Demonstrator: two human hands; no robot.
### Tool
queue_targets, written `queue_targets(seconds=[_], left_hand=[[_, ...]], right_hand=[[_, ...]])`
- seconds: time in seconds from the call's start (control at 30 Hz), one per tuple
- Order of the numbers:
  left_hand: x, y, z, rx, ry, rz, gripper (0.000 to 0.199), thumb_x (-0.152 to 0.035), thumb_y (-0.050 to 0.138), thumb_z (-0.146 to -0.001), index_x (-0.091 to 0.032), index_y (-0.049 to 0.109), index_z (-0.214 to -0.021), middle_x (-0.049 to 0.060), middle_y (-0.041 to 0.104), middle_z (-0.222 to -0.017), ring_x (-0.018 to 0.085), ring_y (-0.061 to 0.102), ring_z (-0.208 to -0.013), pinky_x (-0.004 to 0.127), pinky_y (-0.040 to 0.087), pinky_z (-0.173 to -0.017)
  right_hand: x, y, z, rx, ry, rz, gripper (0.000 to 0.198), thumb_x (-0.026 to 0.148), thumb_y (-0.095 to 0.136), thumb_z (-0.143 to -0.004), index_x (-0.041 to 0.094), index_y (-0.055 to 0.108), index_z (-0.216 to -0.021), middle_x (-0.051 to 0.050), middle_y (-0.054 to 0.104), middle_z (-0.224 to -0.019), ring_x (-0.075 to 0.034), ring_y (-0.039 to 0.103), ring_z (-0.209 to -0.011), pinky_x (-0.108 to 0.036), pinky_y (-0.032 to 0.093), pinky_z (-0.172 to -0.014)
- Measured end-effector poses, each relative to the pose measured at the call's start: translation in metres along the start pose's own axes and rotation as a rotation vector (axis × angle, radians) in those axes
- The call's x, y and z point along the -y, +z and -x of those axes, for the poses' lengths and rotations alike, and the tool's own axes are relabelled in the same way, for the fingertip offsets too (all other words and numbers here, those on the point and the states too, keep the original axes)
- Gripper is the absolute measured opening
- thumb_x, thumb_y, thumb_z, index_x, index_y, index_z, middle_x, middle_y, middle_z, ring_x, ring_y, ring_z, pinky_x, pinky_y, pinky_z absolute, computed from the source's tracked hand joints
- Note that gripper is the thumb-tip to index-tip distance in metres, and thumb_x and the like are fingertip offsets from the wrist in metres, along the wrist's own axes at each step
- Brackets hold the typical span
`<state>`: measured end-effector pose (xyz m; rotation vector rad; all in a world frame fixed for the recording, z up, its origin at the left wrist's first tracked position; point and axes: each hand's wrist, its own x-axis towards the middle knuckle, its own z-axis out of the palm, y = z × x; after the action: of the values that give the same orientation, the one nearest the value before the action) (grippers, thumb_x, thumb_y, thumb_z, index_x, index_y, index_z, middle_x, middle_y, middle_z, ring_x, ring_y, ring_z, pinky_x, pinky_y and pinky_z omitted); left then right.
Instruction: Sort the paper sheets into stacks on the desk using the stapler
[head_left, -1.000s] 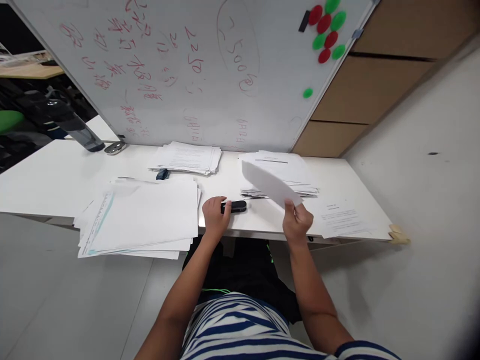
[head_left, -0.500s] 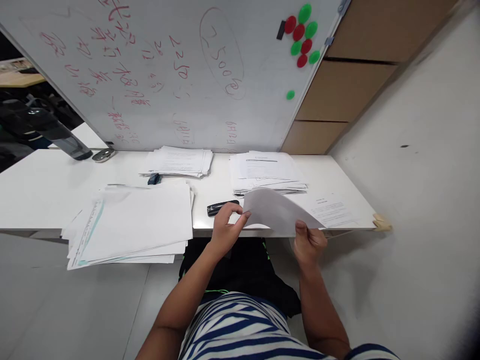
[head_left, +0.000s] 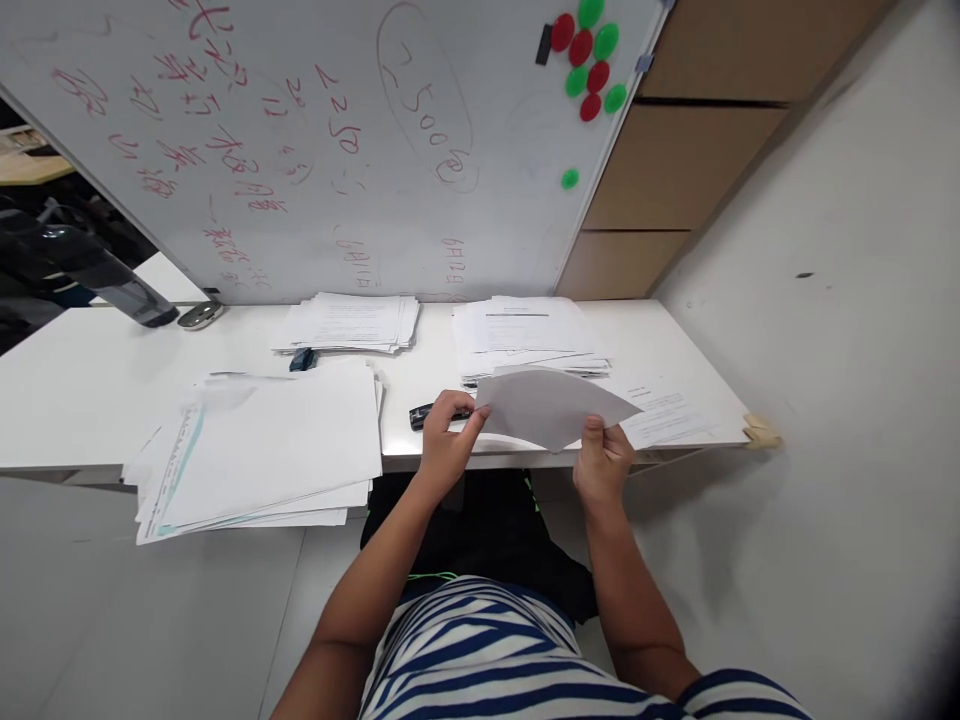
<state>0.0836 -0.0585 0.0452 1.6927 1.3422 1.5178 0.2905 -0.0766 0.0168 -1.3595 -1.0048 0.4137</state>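
Between my two hands a sheet of paper [head_left: 551, 405] is held up, bowed, over the desk's front edge. My left hand [head_left: 450, 435] pinches its left end between thumb and fingers. At the lower right, my right hand [head_left: 604, 462] grips it with the thumb on top. A black stapler [head_left: 421, 416] lies on the desk just behind my left hand, partly hidden by the fingers. Beyond the held sheet is a stack of printed papers [head_left: 525, 335]. One printed sheet [head_left: 664, 415] lies flat to the right of my right hand.
A large paper pile [head_left: 277, 430] overhangs the desk's front edge at left. Behind it are another printed stack [head_left: 352, 322], a small dark blue object [head_left: 302, 360], a mouse [head_left: 200, 316] and a dark bottle [head_left: 135, 295]. A whiteboard [head_left: 510, 130] with magnets stands at the back.
The held sheet has been drawn flatter and its right end lifted. My right hand has come slightly left and up. The camera view has shifted a little.
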Motion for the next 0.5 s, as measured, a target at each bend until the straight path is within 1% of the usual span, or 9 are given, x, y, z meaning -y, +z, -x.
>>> queue_targets(seconds=[0.1,0.17,0.23,0.33,0.4,0.5], left_hand=[[0.007,0.005,0.0,0.064,-0.163,0.172,0.024,-0.043,0.061,-0.088,-0.022,0.05,-0.089,0.003,0.063,-0.095,0.014,0.062,-0.088,0.031,0.052,-0.081],[0.011,0.007,0.0,0.075,-0.259,0.323,0.029,-0.043,0.065,-0.085,-0.022,0.047,-0.093,0.003,0.064,-0.097,0.014,0.063,-0.088,0.03,0.053,-0.079],[0.009,0.006,0.002,0.07,-0.35,0.424,0.036,-0.042,0.071,-0.08,-0.022,0.049,-0.099,0.004,0.066,-0.102,0.016,0.065,-0.093,0.031,0.054,-0.081],[-0.003,0.003,0.004,0.077,-0.499,0.473,0.048,-0.042,0.078,-0.073,-0.021,0.057,-0.11,0.008,0.068,-0.112,0.021,0.066,-0.1,0.034,0.054,-0.083],[-0.01,0.001,0.003,0.094,-0.539,0.491,0.05,-0.043,0.08,-0.07,-0.018,0.063,-0.11,0.01,0.071,-0.111,0.024,0.067,-0.1,0.037,0.054,-0.086],[-0.01,0.001,0.001,0.125,-0.512,0.522,0.045,-0.043,0.08,-0.07,-0.015,0.07,-0.104,0.01,0.073,-0.106,0.025,0.067,-0.1,0.039,0.052,-0.089]], right_hand=[[-0.002,0.01,-0.004,0.051,0.05,-0.039,0.047,0.064,0.052,-0.085,0.02,0.063,-0.073,0.001,0.057,-0.061,-0.018,0.057,-0.065,-0.031,0.048,-0.063],[-0.001,0.019,-0.004,0.101,0.074,-0.07,0.048,0.065,0.05,-0.086,0.02,0.064,-0.079,0.0,0.059,-0.064,-0.017,0.059,-0.066,-0.03,0.048,-0.063],[0.002,0.028,-0.002,0.154,0.089,-0.15,0.046,0.064,0.051,-0.086,0.02,0.066,-0.089,-0.002,0.065,-0.074,-0.018,0.062,-0.073,-0.031,0.05,-0.067],[0.012,0.037,0.004,0.218,0.086,-0.315,0.038,0.055,0.062,-0.084,0.021,0.068,-0.101,-0.005,0.071,-0.092,-0.02,0.066,-0.086,-0.033,0.052,-0.078],[0.017,0.039,0.009,0.235,0.061,-0.364,0.035,0.048,0.068,-0.082,0.021,0.068,-0.104,-0.006,0.072,-0.098,-0.021,0.066,-0.094,-0.036,0.052,-0.085],[0.017,0.04,0.015,0.22,0.036,-0.361,0.037,0.042,0.071,-0.08,0.021,0.068,-0.11,-0.007,0.072,-0.105,-0.022,0.066,-0.099,-0.038,0.051,-0.09]])
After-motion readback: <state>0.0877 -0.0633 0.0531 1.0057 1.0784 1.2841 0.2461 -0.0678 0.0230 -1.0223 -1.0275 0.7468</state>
